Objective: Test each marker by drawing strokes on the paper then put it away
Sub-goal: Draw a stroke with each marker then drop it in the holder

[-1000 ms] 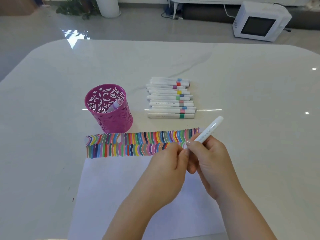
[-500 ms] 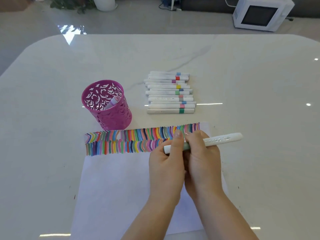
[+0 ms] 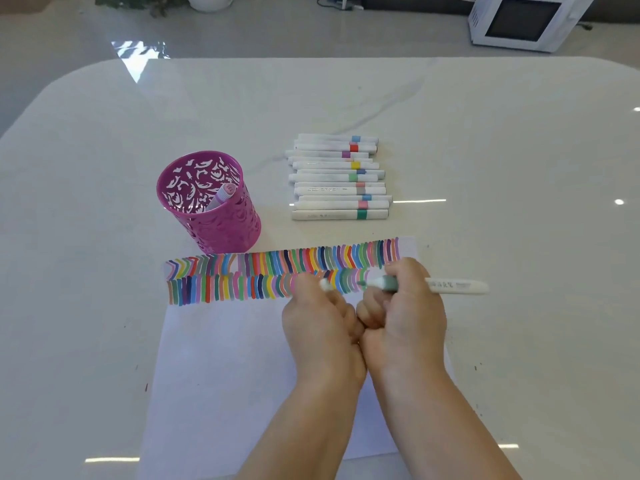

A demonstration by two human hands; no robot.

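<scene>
My right hand [image 3: 405, 306] grips a white marker [image 3: 457, 285] with a grey-green band, lying level over the paper [image 3: 221, 358], its bare green tip pointing left. My left hand [image 3: 318, 317] holds the pulled-off white cap [image 3: 325, 285] just left of that tip, a small gap between them. Two rows of coloured strokes [image 3: 277, 271] run across the paper's top edge, and both hands hover over their right end. A row of several white markers [image 3: 339, 176] lies on the table behind the paper. The magenta cut-out pen cup [image 3: 211, 202] at the left holds one pink-capped marker [image 3: 221, 195].
The pale glossy table [image 3: 519, 202] is rounded at its far corners. A white microwave [image 3: 519, 20] stands on the floor beyond the far right edge, and a potted plant [image 3: 145, 1] is at the far left.
The marker swung from tilted up to level. The cap has come off: my left hand pulled it left, baring the tip. The view also dipped closer to the table.
</scene>
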